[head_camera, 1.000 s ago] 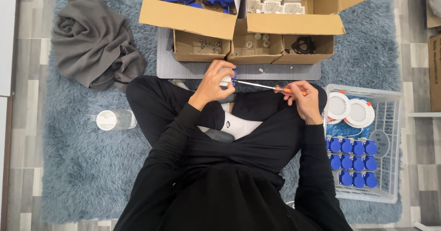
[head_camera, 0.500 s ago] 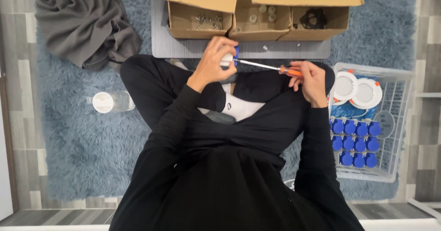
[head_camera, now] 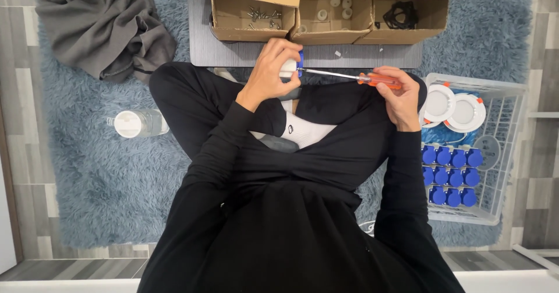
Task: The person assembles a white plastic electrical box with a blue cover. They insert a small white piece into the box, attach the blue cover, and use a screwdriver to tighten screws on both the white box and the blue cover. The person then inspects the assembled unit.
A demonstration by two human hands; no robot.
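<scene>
Posture: person in black clothes sits cross-legged on a shaggy blue-grey rug (head_camera: 87, 170), seen from the head camera; a white sock (head_camera: 305, 131) shows between the folded legs.
Left hand: the left hand (head_camera: 273, 66) is curled shut around a small white-and-blue plastic part (head_camera: 291, 67), fingers wrapped over it so that only its right edge shows.
Right hand: the right hand (head_camera: 399, 95) pinches the orange handle of a slim metal-shafted screwdriver (head_camera: 355, 77), fingers closed on the grip.
Screwdriver: it lies nearly level between the two hands, its tip meeting the part at the left hand, above the knees and just in front of the grey board (head_camera: 233, 53).
Boxes: three open brown cardboard trays sit in a row on the grey board; the left tray (head_camera: 224, 19) holds loose silver screws, the middle tray (head_camera: 308, 34) small white pieces, the right tray (head_camera: 437, 19) a black tangle that I cannot make out.
Basket: a white wire basket (head_camera: 506, 153) stands at the person's right, holding two round white discs with orange clips (head_camera: 451, 106) and rows of blue plastic parts (head_camera: 451, 176).
Other things: a crumpled grey cloth (head_camera: 99, 25) lies at the upper left of the rug; a clear bottle with a white cap (head_camera: 137, 123) lies on its side near the left knee.
</scene>
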